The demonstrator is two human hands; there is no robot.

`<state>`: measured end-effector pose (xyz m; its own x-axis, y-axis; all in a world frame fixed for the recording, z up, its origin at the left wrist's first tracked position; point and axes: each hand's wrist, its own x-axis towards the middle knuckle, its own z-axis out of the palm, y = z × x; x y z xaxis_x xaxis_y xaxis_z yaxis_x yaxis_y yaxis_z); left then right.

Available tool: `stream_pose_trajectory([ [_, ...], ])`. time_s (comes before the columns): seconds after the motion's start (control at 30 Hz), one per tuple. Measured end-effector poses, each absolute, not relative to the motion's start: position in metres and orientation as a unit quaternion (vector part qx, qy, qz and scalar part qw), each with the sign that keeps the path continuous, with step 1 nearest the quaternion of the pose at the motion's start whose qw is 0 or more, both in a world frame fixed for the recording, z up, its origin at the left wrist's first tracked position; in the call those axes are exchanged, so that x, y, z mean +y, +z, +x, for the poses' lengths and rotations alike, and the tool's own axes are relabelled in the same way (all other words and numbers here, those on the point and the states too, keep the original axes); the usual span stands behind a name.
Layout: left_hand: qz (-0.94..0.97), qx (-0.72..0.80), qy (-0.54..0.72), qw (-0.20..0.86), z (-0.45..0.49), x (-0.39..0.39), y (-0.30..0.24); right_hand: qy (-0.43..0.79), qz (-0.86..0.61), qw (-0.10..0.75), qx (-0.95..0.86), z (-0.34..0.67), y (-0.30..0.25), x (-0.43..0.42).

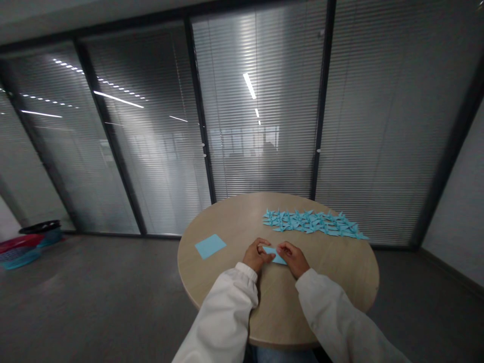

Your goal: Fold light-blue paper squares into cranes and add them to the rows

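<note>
Head cam: the pile of folded blue pieces (310, 222) at the far right of the round table (234, 214) looks done to me, while one flat blue sheet (210, 246) on the left is still unfolded. Small blue paper (279, 259) sits mid-table, left hand (256, 255) gripping one end and right hand (294, 257) pinching the other, probably partway folded, though the creases are too small to tell
</note>
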<state>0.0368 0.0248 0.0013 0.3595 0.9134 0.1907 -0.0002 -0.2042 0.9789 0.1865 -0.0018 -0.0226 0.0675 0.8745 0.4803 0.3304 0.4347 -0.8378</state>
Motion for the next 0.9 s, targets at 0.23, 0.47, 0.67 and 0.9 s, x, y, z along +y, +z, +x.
stream_pose_trajectory([
  [0.23, 0.622, 0.406, 0.382, 0.550, 0.036, 0.027, -0.002, 0.183, -0.489, 0.532, -0.667, 0.186, -0.027, -0.003],
  [0.47, 0.528, 0.397, 0.422, 0.621, 0.034, 0.030, -0.004, 0.109, -0.470, 0.560, -0.674, 0.182, -0.019, -0.009],
  [0.67, 0.482, 0.397, 0.458, 0.632, 0.033, 0.030, 0.002, 0.028, -0.425, 0.545, -0.722, 0.178, -0.011, -0.018],
  [0.9, 0.462, 0.373, 0.446, 0.670, 0.034, 0.033, -0.003, 0.039, -0.438, 0.555, -0.706, 0.182, -0.016, -0.013],
])
